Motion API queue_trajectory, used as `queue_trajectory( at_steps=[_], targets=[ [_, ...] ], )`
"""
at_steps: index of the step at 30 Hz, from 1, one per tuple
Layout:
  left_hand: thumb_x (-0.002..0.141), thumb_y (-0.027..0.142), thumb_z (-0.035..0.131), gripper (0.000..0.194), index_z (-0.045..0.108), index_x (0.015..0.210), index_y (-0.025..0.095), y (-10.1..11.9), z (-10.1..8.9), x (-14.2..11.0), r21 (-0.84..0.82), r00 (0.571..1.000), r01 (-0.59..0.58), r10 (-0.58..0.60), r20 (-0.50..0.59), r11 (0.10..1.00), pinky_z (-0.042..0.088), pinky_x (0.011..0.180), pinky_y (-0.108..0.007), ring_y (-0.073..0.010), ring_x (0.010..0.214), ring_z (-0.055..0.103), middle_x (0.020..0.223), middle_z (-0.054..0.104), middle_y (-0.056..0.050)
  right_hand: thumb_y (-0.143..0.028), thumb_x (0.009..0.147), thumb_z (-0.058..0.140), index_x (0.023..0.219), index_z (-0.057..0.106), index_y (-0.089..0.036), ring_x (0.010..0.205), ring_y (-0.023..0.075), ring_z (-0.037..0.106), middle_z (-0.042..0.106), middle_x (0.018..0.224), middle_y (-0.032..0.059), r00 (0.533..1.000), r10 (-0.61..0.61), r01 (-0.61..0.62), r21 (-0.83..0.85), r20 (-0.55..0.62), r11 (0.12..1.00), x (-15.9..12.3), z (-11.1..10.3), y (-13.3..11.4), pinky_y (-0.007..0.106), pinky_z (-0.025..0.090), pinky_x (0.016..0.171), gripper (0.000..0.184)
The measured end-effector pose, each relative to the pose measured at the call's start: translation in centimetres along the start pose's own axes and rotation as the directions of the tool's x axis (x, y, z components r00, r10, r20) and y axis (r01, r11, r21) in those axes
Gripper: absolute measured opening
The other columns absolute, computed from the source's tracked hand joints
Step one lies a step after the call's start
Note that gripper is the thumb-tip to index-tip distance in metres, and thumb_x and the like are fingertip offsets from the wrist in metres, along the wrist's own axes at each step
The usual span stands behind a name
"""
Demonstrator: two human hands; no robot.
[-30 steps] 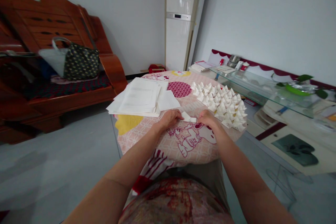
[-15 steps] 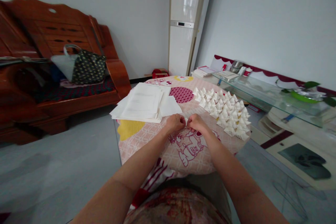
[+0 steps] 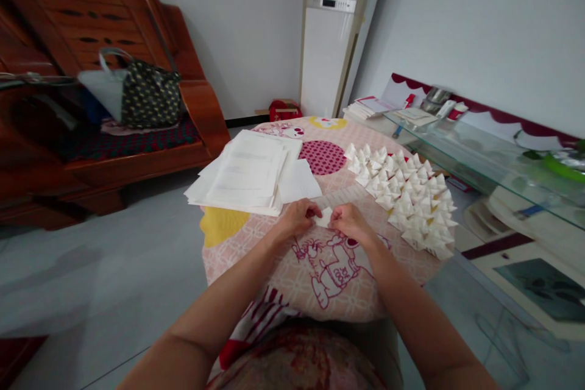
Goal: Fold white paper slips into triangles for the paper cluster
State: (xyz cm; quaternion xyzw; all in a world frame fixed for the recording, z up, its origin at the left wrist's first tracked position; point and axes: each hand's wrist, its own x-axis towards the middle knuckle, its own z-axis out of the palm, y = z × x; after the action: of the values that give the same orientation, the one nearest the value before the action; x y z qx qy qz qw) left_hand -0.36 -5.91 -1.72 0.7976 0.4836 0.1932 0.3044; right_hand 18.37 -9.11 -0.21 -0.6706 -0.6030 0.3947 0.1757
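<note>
Between my two hands is a small folded piece of white paper (image 3: 325, 217), low over the patterned tablecloth (image 3: 274, 262). My left hand (image 3: 297, 218) pinches its left edge with closed fingers. On the other side, my right hand (image 3: 351, 222) grips the right edge, fingers also closed. Just beyond my hands lies a pale printed strip (image 3: 342, 196). A stack of white paper sheets (image 3: 249, 170) is to the left of my hands, and several rows of pointed folded paper pieces (image 3: 402, 195) stand to the right.
A glass-topped cabinet (image 3: 493, 158) with a pile of papers (image 3: 368, 106) runs along the right wall. At the left stands a wooden bench (image 3: 159, 152) bearing a dark patterned bag (image 3: 150, 94). A tall white air conditioner (image 3: 326, 55) fills the far corner.
The view has tilted down and turned slightly. My hands have moved a little apart, and more of the folded white paper shows between them.
</note>
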Motion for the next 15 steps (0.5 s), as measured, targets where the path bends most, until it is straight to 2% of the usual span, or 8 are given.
queue_trajectory(
  at_steps=[5, 8, 10, 12, 13, 15],
  targets=[
    [0.064, -0.003, 0.048, 0.051, 0.082, 0.097, 0.018, -1.3, -0.7, -0.7, -0.041, 0.998, -0.046, 0.047, 0.032, 0.998, 0.052, 0.078, -0.023, -0.0152, 0.084, 0.066, 0.095, 0.074, -0.004, -0.010, 0.075, 0.070, 0.066, 0.061, -0.018, 0.046, 0.0112, 0.057, 0.060, 0.051, -0.0021, 1.000, -0.024, 0.024, 0.002, -0.011, 1.000, -0.3, 0.0, 0.1, 0.020, 0.038, 0.046, 0.015],
    [0.067, -0.001, 0.050, 0.044, 0.082, 0.090, 0.018, -1.3, -2.3, -1.5, -0.050, 0.998, -0.051, 0.053, 0.041, 0.997, 0.054, 0.082, -0.026, -0.0169, 0.087, 0.068, 0.093, 0.075, -0.005, -0.009, 0.076, 0.068, 0.070, 0.062, -0.018, 0.046, 0.0117, 0.057, 0.061, 0.052, -0.0020, 1.000, -0.018, 0.018, 0.030, 0.000, 0.999, -0.6, -0.1, 0.3, 0.021, 0.038, 0.047, 0.012],
    [0.069, -0.002, 0.048, 0.046, 0.081, 0.093, 0.019, -0.4, -3.9, -1.6, -0.077, 0.993, -0.112, 0.114, 0.025, 0.991, 0.054, 0.085, -0.027, -0.0165, 0.089, 0.069, 0.095, 0.076, -0.004, -0.009, 0.076, 0.067, 0.084, 0.066, -0.017, 0.046, 0.0124, 0.057, 0.062, 0.054, -0.0031, 1.000, -0.007, 0.007, 0.069, 0.004, 0.998, -0.7, -0.4, 0.4, 0.022, 0.039, 0.048, 0.012],
    [0.071, -0.002, 0.047, 0.048, 0.080, 0.098, 0.020, 1.3, -5.7, -0.9, -0.132, 0.980, -0.198, 0.195, -0.034, 0.971, 0.054, 0.085, -0.027, -0.0160, 0.092, 0.070, 0.102, 0.077, -0.004, -0.010, 0.074, 0.071, 0.102, 0.067, -0.017, 0.048, 0.0132, 0.057, 0.061, 0.056, -0.0046, 0.999, -0.026, 0.027, 0.032, -0.031, 0.999, -0.7, -0.8, 0.4, 0.023, 0.039, 0.050, 0.029],
    [0.074, 0.000, 0.048, 0.046, 0.080, 0.101, 0.020, 2.3, -6.5, -0.2, -0.152, 0.971, -0.236, 0.226, -0.082, 0.960, 0.054, 0.084, -0.028, -0.0161, 0.091, 0.070, 0.103, 0.077, -0.005, -0.011, 0.072, 0.075, 0.104, 0.068, -0.017, 0.051, 0.0135, 0.057, 0.061, 0.058, -0.0045, 0.997, -0.046, 0.044, -0.029, -0.061, 0.999, -0.6, -1.1, 0.4, 0.024, 0.038, 0.052, 0.034],
    [0.078, 0.004, 0.051, 0.040, 0.080, 0.102, 0.018, 4.0, -7.6, 1.8, -0.185, 0.948, -0.291, 0.256, -0.191, 0.939, 0.054, 0.083, -0.029, -0.0165, 0.088, 0.069, 0.099, 0.077, -0.005, -0.012, 0.066, 0.081, 0.096, 0.070, -0.017, 0.058, 0.0140, 0.057, 0.062, 0.062, -0.0030, 0.992, -0.084, 0.069, -0.150, -0.093, 0.986, -0.4, -1.5, 0.3, 0.024, 0.038, 0.056, 0.033]
  ],
)
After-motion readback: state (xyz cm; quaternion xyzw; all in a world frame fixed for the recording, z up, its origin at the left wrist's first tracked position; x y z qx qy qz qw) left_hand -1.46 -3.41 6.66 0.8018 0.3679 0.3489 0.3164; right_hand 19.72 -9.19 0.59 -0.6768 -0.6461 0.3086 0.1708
